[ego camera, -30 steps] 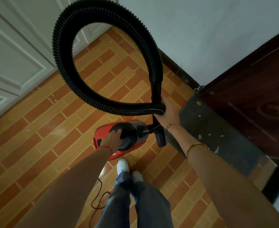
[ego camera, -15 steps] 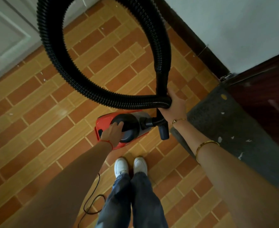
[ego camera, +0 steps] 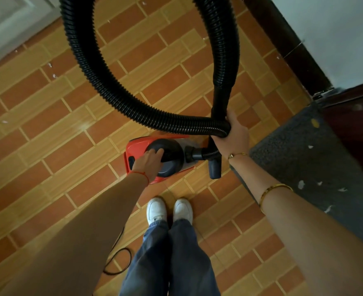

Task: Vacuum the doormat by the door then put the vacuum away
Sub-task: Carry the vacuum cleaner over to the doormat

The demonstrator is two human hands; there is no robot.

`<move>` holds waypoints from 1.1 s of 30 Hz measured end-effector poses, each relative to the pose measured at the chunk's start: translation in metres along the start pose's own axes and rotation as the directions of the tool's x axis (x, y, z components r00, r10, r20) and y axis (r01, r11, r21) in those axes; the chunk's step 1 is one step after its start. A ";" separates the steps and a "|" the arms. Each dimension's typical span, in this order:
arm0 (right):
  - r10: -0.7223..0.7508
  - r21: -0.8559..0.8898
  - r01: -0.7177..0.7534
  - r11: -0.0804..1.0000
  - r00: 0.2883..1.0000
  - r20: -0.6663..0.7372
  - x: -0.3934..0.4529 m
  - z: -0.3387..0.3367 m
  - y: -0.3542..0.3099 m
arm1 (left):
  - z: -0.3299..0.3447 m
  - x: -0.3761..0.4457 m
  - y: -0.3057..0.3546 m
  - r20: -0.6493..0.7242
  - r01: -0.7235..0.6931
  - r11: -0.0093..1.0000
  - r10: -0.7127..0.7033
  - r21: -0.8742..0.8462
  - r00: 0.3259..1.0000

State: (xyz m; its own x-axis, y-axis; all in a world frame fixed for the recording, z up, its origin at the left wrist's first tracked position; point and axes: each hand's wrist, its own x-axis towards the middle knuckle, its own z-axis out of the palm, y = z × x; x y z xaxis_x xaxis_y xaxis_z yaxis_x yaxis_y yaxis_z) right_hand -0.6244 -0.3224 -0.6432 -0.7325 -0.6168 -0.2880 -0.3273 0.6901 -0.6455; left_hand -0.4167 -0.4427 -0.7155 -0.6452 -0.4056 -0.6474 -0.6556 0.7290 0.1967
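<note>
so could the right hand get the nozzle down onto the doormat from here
Probably yes: the right hand grips the looped hose right beside the doormat, with nothing between them, though the nozzle hangs off the mat's edge.

Left hand (ego camera: pixel 149 160) grips the vacuum (ego camera: pixel 155 154); right hand (ego camera: pixel 233 135) holds its looped hose (ego camera: pixel 112 90).

Single head-worn wide-angle view, facing steeply down from standing height. Vacuum (ego camera: pixel 155 159) near centre; shoes (ego camera: pixel 168 210) toward 6 o'clock; doormat (ego camera: pixel 317 167) at 3 o'clock.
</note>
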 end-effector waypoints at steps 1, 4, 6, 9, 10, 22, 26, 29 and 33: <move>0.003 0.001 -0.003 1.000 1.000 0.001 0.001 0.002 0.001 | 0.003 0.002 -0.001 -0.002 -0.001 1.000 0.001 -0.003 1.000; -0.009 0.008 0.009 1.000 1.000 -0.010 0.002 0.008 0.004 | 0.008 0.005 -0.001 0.009 0.007 1.000 -0.007 -0.012 1.000; -0.022 -0.003 0.022 1.000 0.999 -0.031 0.003 0.012 0.006 | 0.012 0.008 -0.002 0.009 0.013 1.000 -0.013 -0.017 1.000; -0.030 -0.015 0.030 0.999 0.999 -0.039 0.004 0.017 0.009 | 0.017 0.012 -0.002 0.012 0.022 0.999 -0.022 -0.027 1.000; -0.033 -0.014 0.033 0.999 0.999 -0.040 0.005 0.019 0.010 | 0.018 0.012 -0.002 0.008 0.025 0.999 -0.024 -0.030 1.000; -0.002 -0.005 0.002 1.000 0.999 -0.049 0.007 0.034 0.022 | 0.032 0.024 -0.003 -0.019 0.034 0.999 -0.034 -0.026 0.999; -0.001 0.010 0.002 1.000 0.998 -0.067 0.010 0.035 0.017 | 0.034 0.025 -0.003 -0.043 0.044 0.997 -0.047 -0.058 0.998; 0.012 0.026 -0.010 1.000 0.998 -0.060 0.012 0.036 0.013 | 0.039 0.022 -0.003 -0.074 0.050 0.989 -0.060 -0.137 0.995; 0.055 0.039 -0.052 0.998 0.997 -0.055 0.013 0.039 0.012 | 0.045 0.010 -0.009 -0.149 0.071 0.970 -0.108 -0.232 0.983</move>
State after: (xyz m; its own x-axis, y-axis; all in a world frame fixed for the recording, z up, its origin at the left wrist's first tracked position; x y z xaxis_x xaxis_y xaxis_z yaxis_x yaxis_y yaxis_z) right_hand -0.6145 -0.3372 -0.6826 -0.7812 -0.5564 -0.2831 -0.2647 0.7060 -0.6568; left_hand -0.4001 -0.4286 -0.7569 -0.6222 -0.5595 -0.5475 -0.7728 0.5506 0.3155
